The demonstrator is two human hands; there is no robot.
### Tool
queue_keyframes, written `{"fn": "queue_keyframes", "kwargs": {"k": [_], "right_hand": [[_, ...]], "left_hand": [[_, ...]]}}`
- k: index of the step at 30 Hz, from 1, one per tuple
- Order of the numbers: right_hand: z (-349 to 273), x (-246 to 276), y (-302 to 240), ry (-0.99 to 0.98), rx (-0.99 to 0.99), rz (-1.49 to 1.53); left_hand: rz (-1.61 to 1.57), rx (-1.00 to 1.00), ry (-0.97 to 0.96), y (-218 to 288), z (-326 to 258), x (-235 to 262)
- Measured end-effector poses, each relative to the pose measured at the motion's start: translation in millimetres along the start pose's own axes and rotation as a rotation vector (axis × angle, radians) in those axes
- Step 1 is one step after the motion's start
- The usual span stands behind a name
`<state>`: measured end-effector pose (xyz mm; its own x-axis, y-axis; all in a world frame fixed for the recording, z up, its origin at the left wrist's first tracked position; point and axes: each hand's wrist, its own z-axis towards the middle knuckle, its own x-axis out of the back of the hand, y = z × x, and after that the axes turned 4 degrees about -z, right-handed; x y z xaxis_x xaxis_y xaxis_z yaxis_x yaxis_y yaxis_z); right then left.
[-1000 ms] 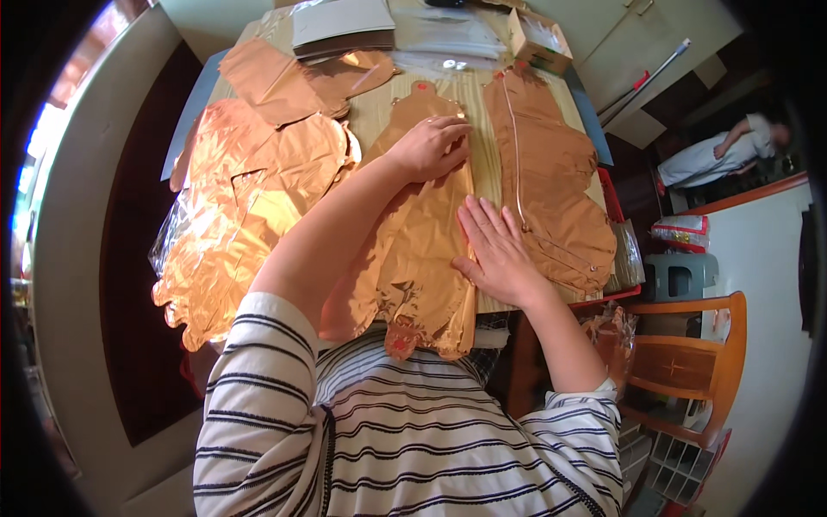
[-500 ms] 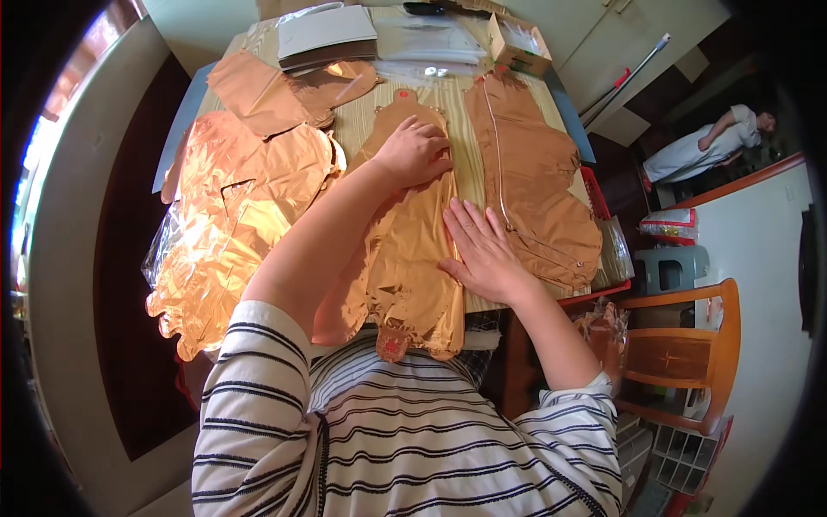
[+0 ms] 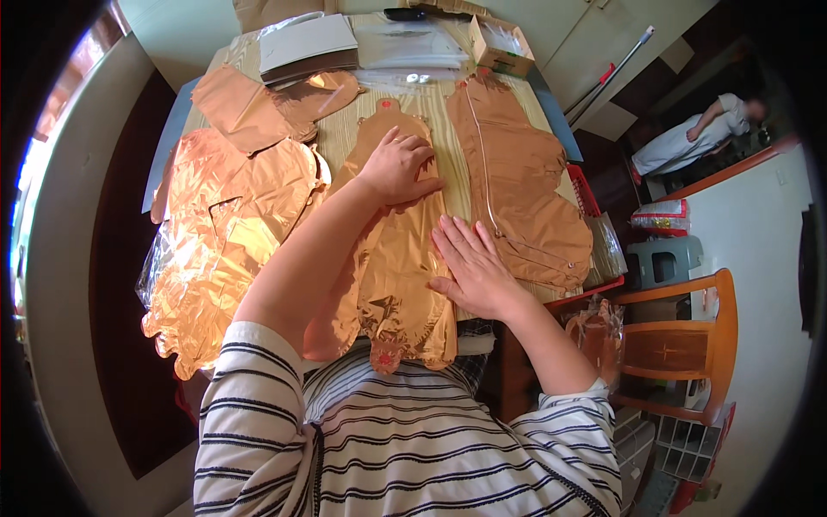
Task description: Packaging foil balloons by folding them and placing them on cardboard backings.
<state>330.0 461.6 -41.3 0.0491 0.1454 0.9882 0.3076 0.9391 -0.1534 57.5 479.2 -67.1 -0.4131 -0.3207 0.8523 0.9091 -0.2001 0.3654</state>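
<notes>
A flat, uninflated copper-coloured foil balloon (image 3: 405, 263) lies folded lengthwise in front of me, with one end hanging over the table's near edge. My left hand (image 3: 398, 168) rests on its upper part, fingers loosely bent and thumb apart, gripping nothing I can see. Flat along its right edge lies my right hand (image 3: 469, 267), fingers stretched out. To the right is another folded foil balloon (image 3: 517, 172). A shiny pile of foil balloons (image 3: 233, 233) spreads out on the left, with a matte folded one (image 3: 241, 108) above it.
At the table's far side are a stack of card (image 3: 308, 45), clear plastic sleeves (image 3: 409, 43) and a small open box (image 3: 501, 45). Two small white pieces (image 3: 418, 78) lie near the sleeves. A wooden chair (image 3: 676, 345) stands at right; a person (image 3: 698, 138) stands beyond.
My left hand's fingers have loosened and its thumb has spread out from the balloon's edge. My right hand stays flat at that edge. The whole view has shifted slightly.
</notes>
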Motion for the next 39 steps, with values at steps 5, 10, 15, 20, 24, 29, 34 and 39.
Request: {"fn": "queue_keyframes", "kwargs": {"k": [5,10,15,20,24,29,34,39], "right_hand": [[21.0,12.8,4.0,0.047,-0.065,0.035],[35.7,-5.0,8.8,0.034,-0.075,-0.019],[18.5,-14.7,4.9,0.054,-0.034,-0.014],[14.7,-12.0,1.2,0.023,-0.039,-0.025],[17.1,-10.2,1.3,0.006,-0.041,-0.004],[16.1,-13.0,2.0,-0.010,-0.074,-0.017],[15.7,-13.4,1.4,0.011,-0.043,-0.015],[14.4,-10.6,2.8,-0.018,-0.052,0.022]], "left_hand": [[0.002,-0.013,0.022,-2.0,0.3,-2.9],[0.003,-0.031,0.033,-1.7,0.9,-3.0],[0.005,-0.030,0.025,-1.5,1.1,-1.7],[-0.011,-0.015,0.016,0.0,0.2,-0.7],[-0.133,0.032,0.079,-4.1,-1.4,3.8],[-0.340,0.087,0.446,31.9,-44.8,63.0],[-0.580,0.387,0.213,121.8,-191.7,147.4],[-1.081,1.253,0.002,160.4,-322.4,116.3]]}}
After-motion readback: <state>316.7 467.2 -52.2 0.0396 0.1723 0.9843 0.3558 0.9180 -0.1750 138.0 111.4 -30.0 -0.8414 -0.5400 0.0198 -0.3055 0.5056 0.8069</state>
